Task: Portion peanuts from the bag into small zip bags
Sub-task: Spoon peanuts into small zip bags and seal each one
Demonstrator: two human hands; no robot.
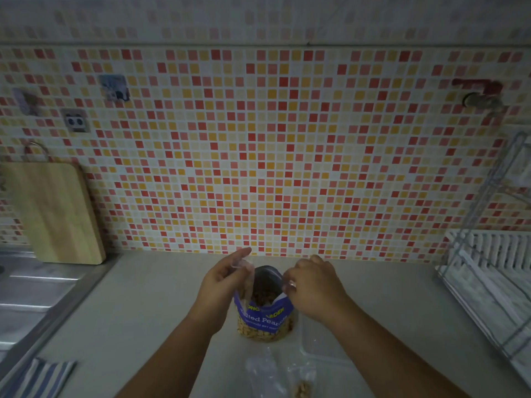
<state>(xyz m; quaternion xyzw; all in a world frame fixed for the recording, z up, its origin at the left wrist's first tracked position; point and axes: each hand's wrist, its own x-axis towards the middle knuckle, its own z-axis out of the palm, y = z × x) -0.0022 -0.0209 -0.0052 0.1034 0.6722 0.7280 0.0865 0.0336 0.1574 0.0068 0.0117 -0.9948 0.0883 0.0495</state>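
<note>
Blue foil salted-peanut bag [265,314] stands open on pale countertop [143,311], btwn both hands. Left hand [221,285] pinches small clear zip bag [244,280] over bag's left rim. Right hand [311,285] w/ curled fingers at right rim; can't tell if gripping.

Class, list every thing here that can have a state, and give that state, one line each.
Peanut bag: upright, top open, peanuts inside.
Zip bag: held at the peanut bag's mouth.
Left hand: pinches the zip bag.
Right hand: fingers curled at the peanut bag's rim; grip unclear.
Second zip bag: lies flat, few peanuts inside.
Board: leans on the wall.
</note>
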